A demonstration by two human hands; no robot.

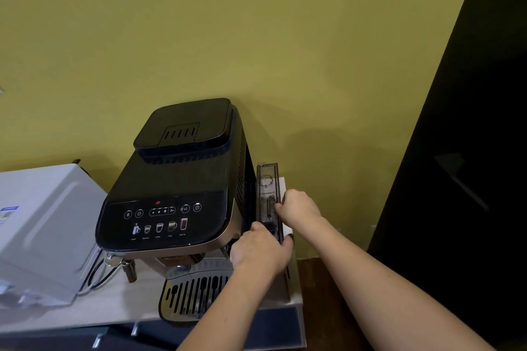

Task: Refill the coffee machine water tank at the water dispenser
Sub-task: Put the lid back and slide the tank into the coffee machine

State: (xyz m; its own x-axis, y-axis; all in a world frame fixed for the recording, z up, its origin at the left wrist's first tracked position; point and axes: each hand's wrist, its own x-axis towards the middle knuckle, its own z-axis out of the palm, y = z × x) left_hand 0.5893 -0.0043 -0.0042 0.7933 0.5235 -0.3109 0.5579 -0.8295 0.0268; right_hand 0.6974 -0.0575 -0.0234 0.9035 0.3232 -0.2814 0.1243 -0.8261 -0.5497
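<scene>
A: Where was the water tank (267, 196) found?
B: Against the right flank of the coffee machine (176, 185), seemingly partly drawn out.
A: Grip?
B: Left hand (258, 251) was wrapped round its front end; right hand (298, 206) was pinched on its rim.
A: Handling?
B: Judged rigid, smooth plastic, light if empty; best held low at both ends.

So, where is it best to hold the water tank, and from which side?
Probably by its narrow upright body, from the machine's right side and front. The water tank stands tall and thin beside the coffee machine; the left hand takes its front end, the right hand its outer wall.
</scene>
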